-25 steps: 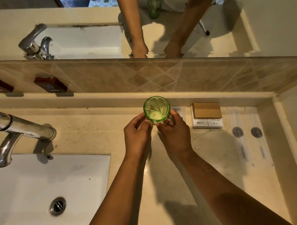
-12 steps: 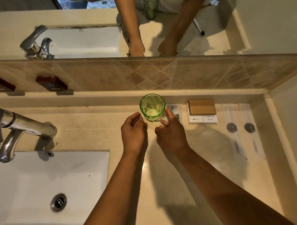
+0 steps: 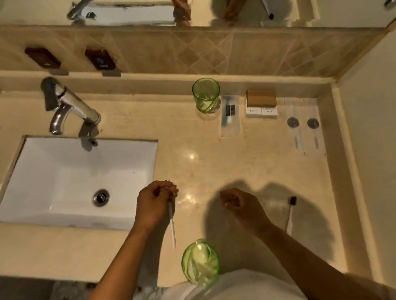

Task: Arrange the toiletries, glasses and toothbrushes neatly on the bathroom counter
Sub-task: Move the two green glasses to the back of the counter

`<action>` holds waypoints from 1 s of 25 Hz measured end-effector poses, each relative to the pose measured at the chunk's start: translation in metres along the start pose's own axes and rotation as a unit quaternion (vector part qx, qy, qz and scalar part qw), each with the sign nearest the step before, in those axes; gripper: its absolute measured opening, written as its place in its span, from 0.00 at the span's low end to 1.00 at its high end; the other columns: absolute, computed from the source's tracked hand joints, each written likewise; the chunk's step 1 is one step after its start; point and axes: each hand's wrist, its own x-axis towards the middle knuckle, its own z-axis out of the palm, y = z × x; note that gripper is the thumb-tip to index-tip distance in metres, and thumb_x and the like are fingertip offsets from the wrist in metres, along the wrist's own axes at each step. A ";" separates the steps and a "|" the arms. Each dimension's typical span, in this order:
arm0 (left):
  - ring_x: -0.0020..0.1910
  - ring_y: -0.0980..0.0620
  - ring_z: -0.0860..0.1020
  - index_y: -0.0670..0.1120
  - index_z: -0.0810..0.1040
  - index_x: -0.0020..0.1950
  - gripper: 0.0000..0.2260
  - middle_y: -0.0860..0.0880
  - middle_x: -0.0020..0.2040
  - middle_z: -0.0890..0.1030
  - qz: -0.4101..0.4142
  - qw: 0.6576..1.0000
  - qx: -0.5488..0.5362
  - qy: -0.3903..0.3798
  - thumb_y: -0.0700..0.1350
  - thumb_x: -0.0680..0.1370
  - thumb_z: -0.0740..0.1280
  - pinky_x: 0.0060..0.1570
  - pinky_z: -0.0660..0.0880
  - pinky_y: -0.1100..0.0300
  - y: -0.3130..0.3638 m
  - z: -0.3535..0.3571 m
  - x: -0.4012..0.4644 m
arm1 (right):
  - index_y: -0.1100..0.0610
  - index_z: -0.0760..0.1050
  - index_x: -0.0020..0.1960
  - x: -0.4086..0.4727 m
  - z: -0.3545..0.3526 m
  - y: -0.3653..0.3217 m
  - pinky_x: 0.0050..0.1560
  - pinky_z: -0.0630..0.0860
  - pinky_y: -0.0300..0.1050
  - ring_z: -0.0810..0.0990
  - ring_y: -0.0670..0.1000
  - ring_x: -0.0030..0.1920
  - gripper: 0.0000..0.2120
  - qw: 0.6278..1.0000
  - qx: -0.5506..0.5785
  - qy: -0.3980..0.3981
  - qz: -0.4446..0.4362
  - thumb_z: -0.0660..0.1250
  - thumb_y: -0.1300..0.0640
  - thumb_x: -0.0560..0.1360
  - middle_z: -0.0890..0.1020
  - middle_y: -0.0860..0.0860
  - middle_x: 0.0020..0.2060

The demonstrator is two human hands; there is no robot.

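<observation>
both hands off rear glass (image 3: pixel 206 98) | left hand (image 3: pixel 155 203) grips white toothbrush (image 3: pixel 172 227), pointing toward viewer | right hand (image 3: pixel 239 206) seemingly empty, loosely curled

Both forearms reach forward, well apart. Left hand (image 3: pixel 155 204) curled, fingers in pinching grip round thin white stick. Right hand (image 3: pixel 240 205) loosely curled, palm down, holding nothing.
</observation>
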 end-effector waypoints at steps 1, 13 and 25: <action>0.46 0.45 0.86 0.37 0.82 0.50 0.10 0.39 0.45 0.86 -0.003 1.000 0.000 0.007 0.32 0.82 0.61 0.53 0.81 0.51 -0.009 -0.005 -0.015 | 0.52 0.81 0.60 -0.008 0.004 0.006 0.57 0.77 0.32 0.82 0.40 0.50 0.17 1.000 -0.011 -0.014 -0.008 0.67 0.66 0.75 0.85 0.45 0.51; 0.47 0.44 0.84 0.41 0.82 0.54 0.09 0.41 0.48 0.86 -0.054 0.989 -0.080 0.113 0.31 0.80 0.65 0.46 0.85 0.52 -0.085 0.000 -0.166 | 0.47 0.70 0.72 -0.103 0.042 0.039 0.48 0.81 0.36 0.82 0.43 0.49 0.31 0.988 -0.017 -0.114 -0.107 0.71 0.64 0.72 0.76 0.44 0.61; 0.56 0.57 0.83 0.49 0.83 0.61 0.17 0.53 0.56 0.86 0.029 0.998 -0.029 -0.058 0.34 0.75 0.71 0.58 0.79 0.59 -0.093 -0.028 -0.134 | 0.47 0.73 0.69 -0.105 0.067 0.005 0.49 0.78 0.31 0.79 0.41 0.56 0.33 0.994 0.049 -0.048 -0.088 0.78 0.63 0.68 0.77 0.44 0.60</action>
